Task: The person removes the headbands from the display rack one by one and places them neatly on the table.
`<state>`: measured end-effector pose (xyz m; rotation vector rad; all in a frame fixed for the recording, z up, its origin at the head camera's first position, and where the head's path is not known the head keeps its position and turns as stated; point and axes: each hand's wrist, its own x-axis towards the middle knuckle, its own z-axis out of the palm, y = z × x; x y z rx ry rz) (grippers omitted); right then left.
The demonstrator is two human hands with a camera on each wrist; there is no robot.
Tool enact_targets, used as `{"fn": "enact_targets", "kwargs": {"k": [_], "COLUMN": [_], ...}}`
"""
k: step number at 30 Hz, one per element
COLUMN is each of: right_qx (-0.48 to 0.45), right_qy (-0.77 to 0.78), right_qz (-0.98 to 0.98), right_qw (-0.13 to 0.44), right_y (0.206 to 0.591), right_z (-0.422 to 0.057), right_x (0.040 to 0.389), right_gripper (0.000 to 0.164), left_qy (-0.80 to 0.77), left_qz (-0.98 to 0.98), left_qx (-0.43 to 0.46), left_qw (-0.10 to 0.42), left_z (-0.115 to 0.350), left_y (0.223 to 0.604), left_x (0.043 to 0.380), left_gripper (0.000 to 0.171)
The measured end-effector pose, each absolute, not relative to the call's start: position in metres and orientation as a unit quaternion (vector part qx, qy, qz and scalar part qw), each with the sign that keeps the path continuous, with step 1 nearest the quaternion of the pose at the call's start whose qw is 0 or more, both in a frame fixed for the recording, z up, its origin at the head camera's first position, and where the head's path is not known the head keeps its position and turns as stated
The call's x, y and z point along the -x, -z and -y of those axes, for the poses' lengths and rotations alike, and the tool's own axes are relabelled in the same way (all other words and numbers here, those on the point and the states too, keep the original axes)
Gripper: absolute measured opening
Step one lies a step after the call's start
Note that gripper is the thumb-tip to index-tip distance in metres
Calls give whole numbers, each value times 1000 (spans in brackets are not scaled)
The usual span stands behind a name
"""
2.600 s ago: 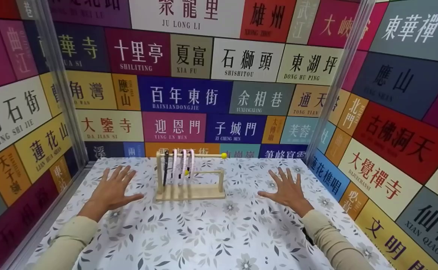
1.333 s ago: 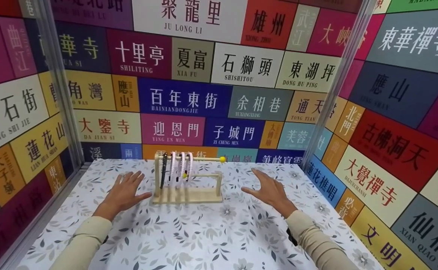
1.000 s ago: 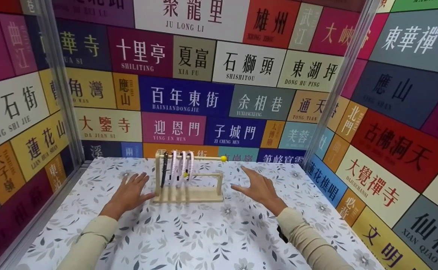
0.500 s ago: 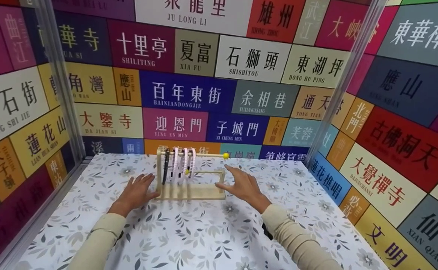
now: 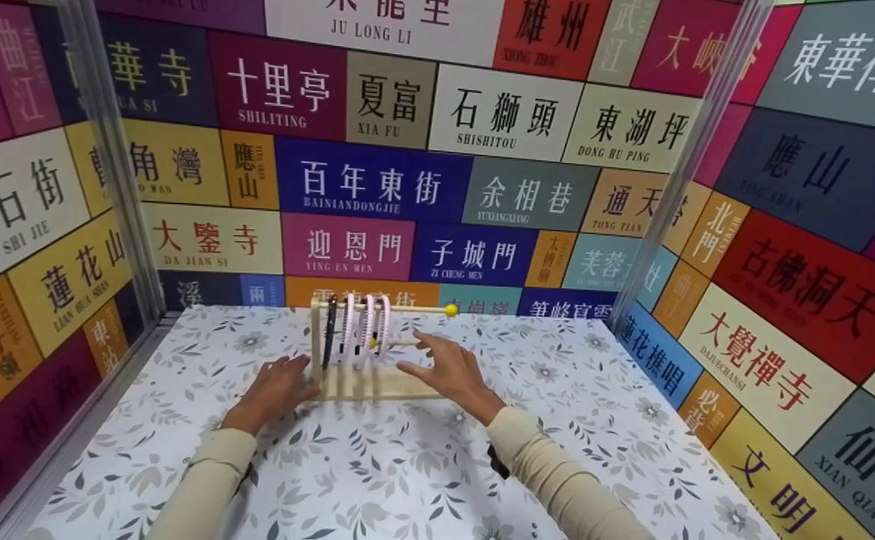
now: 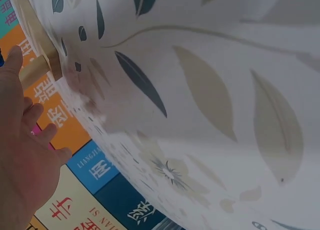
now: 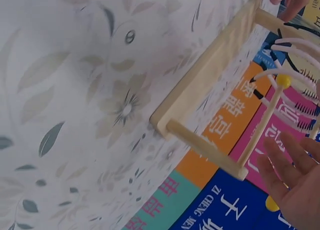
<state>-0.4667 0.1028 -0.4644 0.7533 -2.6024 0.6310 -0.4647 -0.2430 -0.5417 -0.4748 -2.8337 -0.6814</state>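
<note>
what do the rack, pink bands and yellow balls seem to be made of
Rack: likely wood, matte and unpainted, judging by its pale tan colour. Pink bands: probably plastic, smooth, with comb-like teeth showing. Yellow balls: smooth, evenly coloured, so perhaps painted wood or plastic; can't tell which.

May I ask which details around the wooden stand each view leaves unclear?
Head view: the short post of the wooden stand, behind the right hand.
Left wrist view: much of the stand, cut off by the edge.
Right wrist view: most of the left hand, cut off at top.
Head view: whether left fingers touch the stand, too small.
</note>
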Motion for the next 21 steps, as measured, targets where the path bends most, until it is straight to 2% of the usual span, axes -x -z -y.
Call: {"fn": "enact_targets", "kwargs": {"k": [4, 16, 21], "right_qx": [-267, -268, -270], "right_qy": [-244, -273, -271], "right_qz": [913, 899, 898], "right_qw": [187, 214, 218], "right_y": [467, 471, 473], "right_z": [-90, -66, -59], "right_x": [470, 480, 482], "right_gripper": [60, 46, 40], "left_qy": [231, 234, 245], "left_qz": [953, 960, 957], "left_qx": [164, 148, 152], "left_qw": [103, 45, 38], "left_z": [242, 241, 242], "left_y": [544, 552, 557], "left_x": [467, 479, 486], "left_gripper": [63, 70, 64]}}
